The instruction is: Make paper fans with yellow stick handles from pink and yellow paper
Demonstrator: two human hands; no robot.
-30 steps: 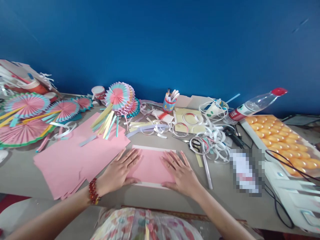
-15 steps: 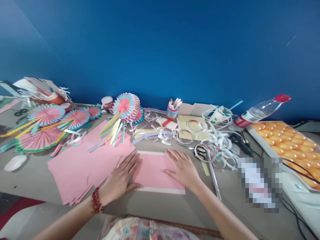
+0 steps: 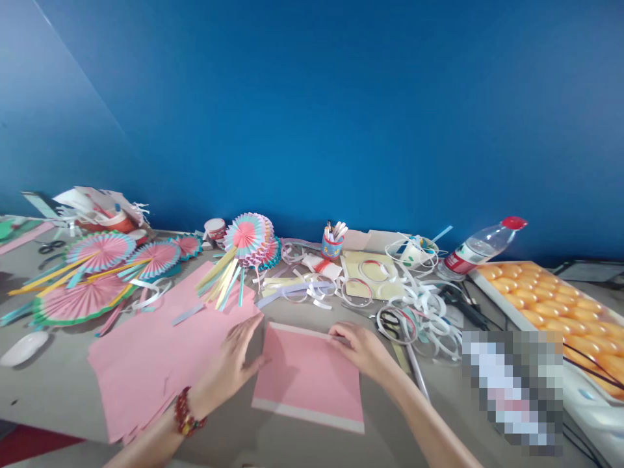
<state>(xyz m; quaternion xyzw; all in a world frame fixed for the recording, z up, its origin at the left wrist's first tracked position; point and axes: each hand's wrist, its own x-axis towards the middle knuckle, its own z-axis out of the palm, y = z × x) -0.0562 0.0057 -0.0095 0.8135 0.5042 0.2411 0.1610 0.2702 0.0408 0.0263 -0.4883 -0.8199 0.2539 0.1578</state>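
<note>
A pink sheet of paper (image 3: 312, 377) with white strips along its far and near edges lies in front of me. My right hand (image 3: 361, 351) is at its far right corner, thumb and fingers closed on the edge. My left hand (image 3: 231, 364), with a red beaded bracelet at the wrist, hovers beside the sheet's left edge with fingers stretched out and holding nothing. Under and left of that hand is a stack of larger pink paper (image 3: 146, 364). A pale purple strip (image 3: 188, 314) rests on this stack.
Pleated paper fans (image 3: 80, 296) and a pleated rosette (image 3: 246, 235) with streamers stand at left and centre. Behind the sheet are a pen cup (image 3: 332, 246), scissors (image 3: 390, 322) and curled white strips (image 3: 433, 312). At right are a plastic bottle (image 3: 480, 250), an orange bumpy panel (image 3: 550, 305) and cables.
My left hand has lifted off the sheet and moved left. My right hand's fingers have gone from flat to closed on its edge. The view has tilted up.
</note>
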